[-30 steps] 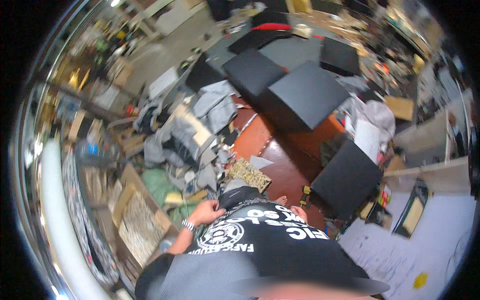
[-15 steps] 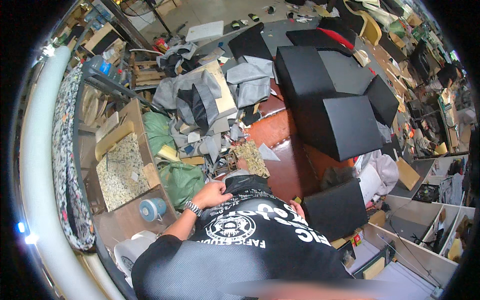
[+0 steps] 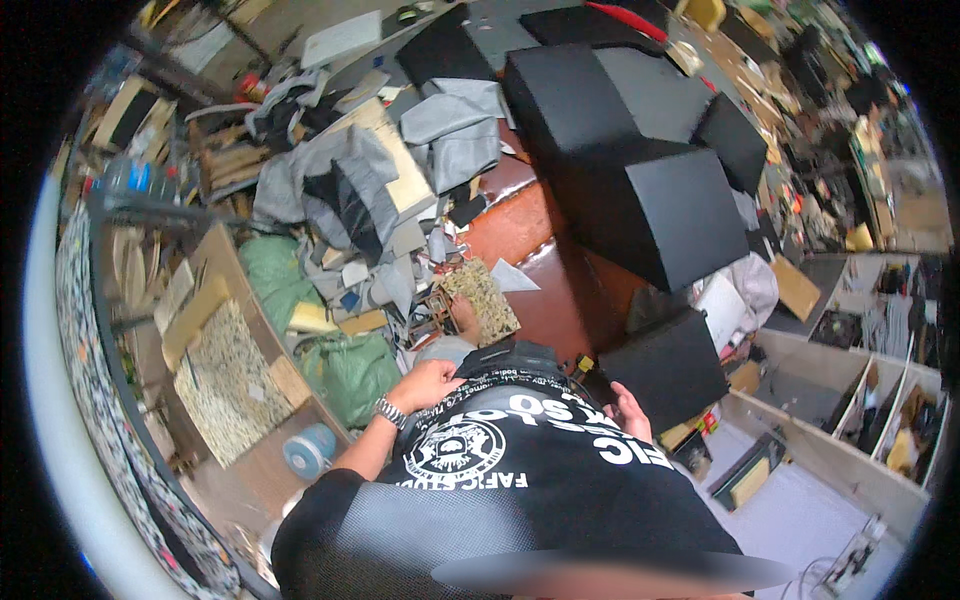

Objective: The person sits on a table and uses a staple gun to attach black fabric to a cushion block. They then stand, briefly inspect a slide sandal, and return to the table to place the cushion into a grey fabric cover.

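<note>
My left hand (image 3: 428,383), with a metal watch (image 3: 391,413) on its wrist, rests at the front of my black T-shirt (image 3: 560,440). Its fingers are bent and pressed together against the cloth; whatever lies between them is hidden. To the right, my right hand (image 3: 628,412) is half hidden by the shirt, its visible fingers loosely apart and holding nothing. A small yellow and black object (image 3: 585,364) shows ahead of it at my waist, too small to name. Beyond my waist, my foot (image 3: 464,318) is beside a speckled foam piece (image 3: 486,300).
A large black upholstered block (image 3: 685,215) stands ahead right, with a smaller black one (image 3: 668,365) nearer. Grey fabric scraps (image 3: 450,130) and green sacks (image 3: 350,378) lie ahead left. Brown-red sheeting (image 3: 560,320) covers the floor between. White-walled compartments (image 3: 830,465) stand at right.
The view has shifted, moving the surroundings toward the upper left. My right hand shows more fully and lies farther from the small yellow object. My left hand stays at the shirt front.
</note>
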Motion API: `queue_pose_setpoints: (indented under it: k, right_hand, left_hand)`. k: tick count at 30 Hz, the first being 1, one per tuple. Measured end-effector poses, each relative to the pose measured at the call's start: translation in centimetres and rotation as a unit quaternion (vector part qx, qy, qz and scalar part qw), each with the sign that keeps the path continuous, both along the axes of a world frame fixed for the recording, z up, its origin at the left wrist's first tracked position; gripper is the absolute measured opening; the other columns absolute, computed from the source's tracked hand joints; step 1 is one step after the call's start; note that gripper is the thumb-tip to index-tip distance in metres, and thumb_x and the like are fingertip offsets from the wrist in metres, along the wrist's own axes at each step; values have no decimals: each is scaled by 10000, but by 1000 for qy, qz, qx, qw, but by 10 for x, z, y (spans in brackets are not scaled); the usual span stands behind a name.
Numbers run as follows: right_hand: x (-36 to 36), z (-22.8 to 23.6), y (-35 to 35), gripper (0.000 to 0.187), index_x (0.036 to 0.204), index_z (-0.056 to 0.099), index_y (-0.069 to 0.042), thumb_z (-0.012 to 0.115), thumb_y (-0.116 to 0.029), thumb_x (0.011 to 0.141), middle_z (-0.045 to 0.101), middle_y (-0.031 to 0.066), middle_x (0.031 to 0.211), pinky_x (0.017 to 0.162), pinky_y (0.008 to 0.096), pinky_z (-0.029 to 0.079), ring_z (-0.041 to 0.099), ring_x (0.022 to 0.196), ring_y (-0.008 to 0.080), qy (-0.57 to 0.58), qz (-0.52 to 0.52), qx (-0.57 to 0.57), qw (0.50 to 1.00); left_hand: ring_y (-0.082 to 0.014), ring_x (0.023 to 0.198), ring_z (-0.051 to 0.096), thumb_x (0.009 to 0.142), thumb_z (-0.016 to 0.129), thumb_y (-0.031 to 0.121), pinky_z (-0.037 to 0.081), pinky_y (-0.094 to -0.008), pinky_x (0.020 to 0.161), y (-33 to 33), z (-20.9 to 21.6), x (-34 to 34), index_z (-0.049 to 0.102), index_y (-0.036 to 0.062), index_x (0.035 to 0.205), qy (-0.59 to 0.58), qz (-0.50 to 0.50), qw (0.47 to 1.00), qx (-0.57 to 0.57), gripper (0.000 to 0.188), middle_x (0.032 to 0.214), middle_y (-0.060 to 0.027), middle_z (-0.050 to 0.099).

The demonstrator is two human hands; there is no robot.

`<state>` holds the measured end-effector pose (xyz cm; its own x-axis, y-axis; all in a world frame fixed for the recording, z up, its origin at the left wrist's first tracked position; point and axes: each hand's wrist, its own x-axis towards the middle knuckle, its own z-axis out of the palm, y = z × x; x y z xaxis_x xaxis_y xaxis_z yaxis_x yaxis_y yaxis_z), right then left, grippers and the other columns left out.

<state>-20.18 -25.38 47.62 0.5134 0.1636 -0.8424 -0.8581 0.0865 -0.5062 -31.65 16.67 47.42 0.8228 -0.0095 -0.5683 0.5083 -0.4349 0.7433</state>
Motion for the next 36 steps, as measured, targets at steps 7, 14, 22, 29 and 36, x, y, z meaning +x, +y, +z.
queue_pose_setpoints:
  k: [7, 14, 22, 29, 36]
  right_hand:
    - [-36, -48, 56, 390, 1427, 531, -146, 479, -252, 1055, 567, 16, 827, 550, 268, 398, 462, 638, 95, 126, 18, -34, 991]
    - [-121, -151, 18, 417, 1317, 543, -68, 458, -381, 1056, 657, 256, 1139, 865, 558, 528, 665, 1097, 427, -138, 207, -257, 934]
    - [-209, -186, -14, 415, 1382, 513, -74, 479, -313, 1044, 644, 332, 1147, 876, 580, 518, 647, 1063, 472, -91, 105, -311, 940]
    - [-276, -144, -43, 327, 1269, 623, -30, 548, -233, 1023, 690, 245, 1155, 944, 503, 516, 657, 1086, 442, -88, -135, -291, 943]
    - [-264, -210, -52, 351, 1279, 649, -58, 600, -270, 1004, 706, 206, 1151, 969, 415, 509, 670, 1118, 355, -150, -145, -138, 968]
  left_hand:
    - [-137, 613, 488, 941, 672, 380, 424, -364, 586, 62, 7, -29, 606, 40, 728, 115, -44, 992, 36, 406, 639, -56, 568]
    - [-82, 699, 466, 985, 668, 286, 424, -283, 614, 119, -17, -60, 607, 35, 775, 327, -186, 911, 167, 333, 706, 18, 516]
    - [-101, 719, 504, 989, 660, 303, 448, -296, 638, 117, -4, -35, 628, 24, 804, 387, -205, 866, 240, 337, 753, -6, 555]
    - [-118, 737, 538, 992, 653, 319, 469, -308, 660, 80, -17, 3, 647, 14, 830, 382, -276, 843, 259, 345, 794, -27, 590]
    - [-134, 754, 572, 995, 646, 334, 490, -319, 682, 24, -82, 41, 665, 5, 855, 390, -333, 813, 276, 358, 835, -48, 624]
